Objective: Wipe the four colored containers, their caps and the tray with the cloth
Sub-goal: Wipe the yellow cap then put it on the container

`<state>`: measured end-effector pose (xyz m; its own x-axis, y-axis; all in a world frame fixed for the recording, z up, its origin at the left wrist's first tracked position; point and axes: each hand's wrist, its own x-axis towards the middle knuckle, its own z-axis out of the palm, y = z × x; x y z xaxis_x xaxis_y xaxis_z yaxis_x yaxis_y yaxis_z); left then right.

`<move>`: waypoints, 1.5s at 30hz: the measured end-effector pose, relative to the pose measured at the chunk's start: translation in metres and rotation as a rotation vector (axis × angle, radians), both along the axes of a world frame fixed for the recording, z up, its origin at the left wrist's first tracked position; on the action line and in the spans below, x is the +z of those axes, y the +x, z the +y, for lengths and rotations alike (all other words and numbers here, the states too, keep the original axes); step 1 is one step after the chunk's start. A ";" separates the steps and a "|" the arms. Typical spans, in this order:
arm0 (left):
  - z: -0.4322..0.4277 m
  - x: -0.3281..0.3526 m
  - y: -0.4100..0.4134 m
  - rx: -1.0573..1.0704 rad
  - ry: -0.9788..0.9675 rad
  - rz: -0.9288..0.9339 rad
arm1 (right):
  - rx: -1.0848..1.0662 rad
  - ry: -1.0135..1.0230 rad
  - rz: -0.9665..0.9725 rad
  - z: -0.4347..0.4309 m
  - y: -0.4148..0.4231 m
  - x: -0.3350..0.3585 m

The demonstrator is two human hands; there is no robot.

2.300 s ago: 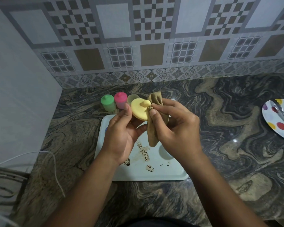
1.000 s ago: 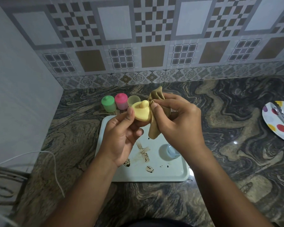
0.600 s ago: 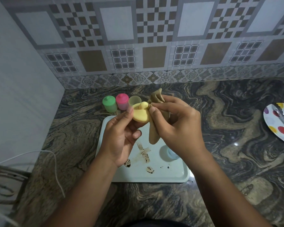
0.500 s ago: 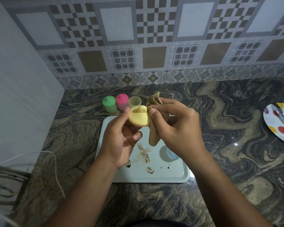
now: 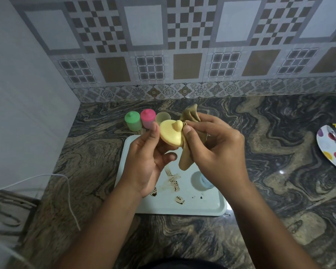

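Yellow cap (image 5: pixel 171 134) held above the tray (image 5: pixel 182 208), knob towards the camera. The left hand (image 5: pixel 147 162) grips the cap's rim, its fingers (image 5: pixel 154 130) curled round it. The right hand (image 5: pixel 217 148) pinches the tan cloth (image 5: pixel 185 160) against the cap's right edge, beside the knob. Green container (image 5: pixel 132 121), pink container (image 5: pixel 147 119) and an uncapped container (image 5: pixel 162 117) stand on the worktop (image 5: pixel 279 171) behind the tray.

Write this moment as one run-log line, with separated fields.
left hand: holds yellow cap | right hand: pinches brown cloth against cap | tray: brown stains
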<state>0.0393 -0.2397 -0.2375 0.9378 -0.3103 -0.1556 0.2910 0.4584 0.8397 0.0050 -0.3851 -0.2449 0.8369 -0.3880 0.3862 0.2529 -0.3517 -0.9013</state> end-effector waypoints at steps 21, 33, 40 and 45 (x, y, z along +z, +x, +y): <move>0.002 0.002 -0.001 0.050 -0.134 0.225 | -0.014 -0.182 -0.101 0.012 -0.001 0.009; -0.001 0.006 -0.004 0.052 -0.124 0.223 | -0.091 -0.134 -0.093 0.006 0.013 0.009; 0.001 0.004 -0.004 0.057 -0.091 0.212 | -0.035 -0.234 -0.104 0.007 0.008 0.007; 0.001 0.002 -0.004 0.090 -0.062 0.198 | -0.003 -0.324 -0.096 0.006 0.009 0.006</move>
